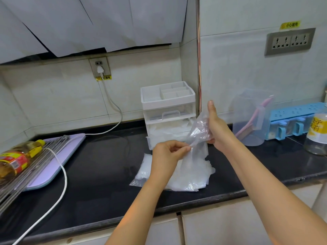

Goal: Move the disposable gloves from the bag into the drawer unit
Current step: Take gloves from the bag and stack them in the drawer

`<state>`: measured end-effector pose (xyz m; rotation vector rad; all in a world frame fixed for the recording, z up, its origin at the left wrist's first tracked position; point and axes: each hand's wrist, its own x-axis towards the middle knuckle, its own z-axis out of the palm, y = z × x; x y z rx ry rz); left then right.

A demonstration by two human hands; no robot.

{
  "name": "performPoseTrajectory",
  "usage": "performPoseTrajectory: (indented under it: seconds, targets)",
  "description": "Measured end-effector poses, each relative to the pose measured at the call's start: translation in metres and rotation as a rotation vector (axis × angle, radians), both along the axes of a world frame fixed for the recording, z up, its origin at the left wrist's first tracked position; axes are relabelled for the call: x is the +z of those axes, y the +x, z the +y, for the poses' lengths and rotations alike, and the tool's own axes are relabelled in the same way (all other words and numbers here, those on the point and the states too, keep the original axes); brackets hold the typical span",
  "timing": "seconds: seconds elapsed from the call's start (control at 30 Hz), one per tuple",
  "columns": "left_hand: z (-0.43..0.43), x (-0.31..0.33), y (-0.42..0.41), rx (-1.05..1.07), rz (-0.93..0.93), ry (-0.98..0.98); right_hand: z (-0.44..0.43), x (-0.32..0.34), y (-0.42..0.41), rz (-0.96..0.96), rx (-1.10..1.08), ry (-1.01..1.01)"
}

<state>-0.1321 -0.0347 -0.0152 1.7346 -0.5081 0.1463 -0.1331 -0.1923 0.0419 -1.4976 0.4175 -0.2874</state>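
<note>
A white and clear drawer unit [168, 103] stands at the back of the black counter, its lower drawer [159, 137] pulled out and holding crumpled clear gloves. In front of it lies a clear plastic bag [191, 175] with a heap of thin disposable gloves. A single clear glove [199, 131] hangs in the air between my hands. My left hand [168, 152] pinches its lower edge. My right hand [216, 128] grips its upper part, thumb pointing up, just right of the drawer.
A purple cutting board [58, 156] with a metal rack and an oil bottle [19, 158] lies at the left, crossed by a white cable [62, 183]. At the right stand a clear jug [251, 117], a blue spice box [292, 119] and a bottle [316, 135].
</note>
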Motion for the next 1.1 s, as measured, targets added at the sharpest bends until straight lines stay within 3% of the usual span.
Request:
performPoseTrajectory:
  seconds: [0.1,0.23,0.37,0.5,0.6,0.7,0.77,0.87,0.93,0.97,1.03,1.1]
  targets:
    - [0.01,0.008,0.008,0.044,0.005,-0.045,-0.008,0.008,-0.003,-0.032,0.025,0.001]
    - [0.031,0.01,0.03,0.155,0.139,-0.035,-0.024,0.015,-0.006,-0.067,0.093,-0.172]
    - [0.048,0.01,0.045,0.246,0.215,-0.007,-0.028,0.012,-0.008,-0.102,0.019,-0.35]
    - [0.066,0.039,0.059,0.377,0.122,-0.032,-0.027,-0.029,0.009,0.057,0.016,-0.457]
    - [0.066,0.069,0.063,0.351,0.175,-0.117,-0.025,-0.063,0.023,0.196,0.086,-0.511]
    - [0.065,0.088,0.063,0.26,0.262,-0.207,-0.014,-0.079,0.026,0.259,0.322,-0.358]
    - [0.068,0.095,0.062,0.257,0.199,-0.043,-0.01,-0.077,0.029,0.267,0.497,-0.31]
    - [0.066,0.104,0.055,0.237,0.12,0.23,-0.013,-0.056,0.027,0.311,0.417,-0.736]
    - [0.059,0.107,0.052,0.166,0.114,0.35,-0.015,-0.038,0.024,0.237,0.176,-1.042]
    - [0.056,0.107,0.053,0.132,0.128,0.373,-0.017,-0.03,0.023,0.135,0.085,-1.047]
    - [0.05,0.105,0.056,0.093,0.128,0.383,-0.018,-0.018,0.019,-0.141,0.11,-0.828]
    - [0.043,0.102,0.06,0.082,0.126,0.366,-0.009,-0.01,0.012,-0.329,0.322,-0.685]
